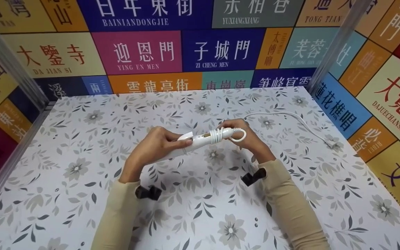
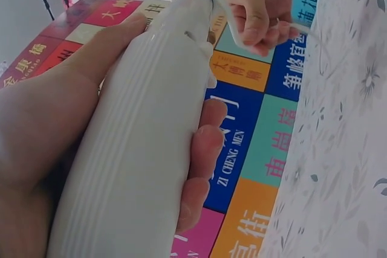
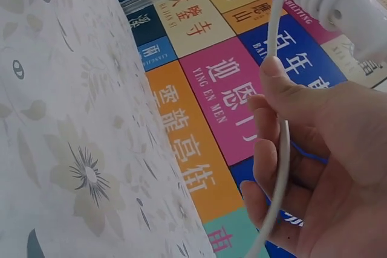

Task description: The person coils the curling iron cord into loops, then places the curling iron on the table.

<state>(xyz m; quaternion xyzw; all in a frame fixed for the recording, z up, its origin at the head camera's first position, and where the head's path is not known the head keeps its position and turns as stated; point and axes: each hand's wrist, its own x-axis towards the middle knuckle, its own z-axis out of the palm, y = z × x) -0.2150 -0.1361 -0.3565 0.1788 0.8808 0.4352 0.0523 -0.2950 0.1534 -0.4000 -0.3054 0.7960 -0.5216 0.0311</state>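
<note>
A white hair curler (image 1: 200,141) is held above the flowered tabletop, its narrower cord end towards the right. My left hand (image 1: 160,145) grips its thick body, thumb on one side and fingers curled around the other; ribbed lines run along the body (image 2: 130,131) in the left wrist view. Several turns of white power cord (image 1: 216,135) are wound around the narrower end, with a small loop at the tip. At that end, my right hand (image 1: 249,140) pinches the cord (image 3: 282,149) between thumb and fingers. Part of the right hand is hidden behind the curler in the head view.
The loose cord curves across the table to a plug (image 1: 331,142) near the right edge. Flower-and-leaf patterned covering (image 1: 82,215) spreads over the table. Colourful panels with lettering (image 1: 137,52) stand behind and at both sides, with clear corner strips (image 1: 337,41).
</note>
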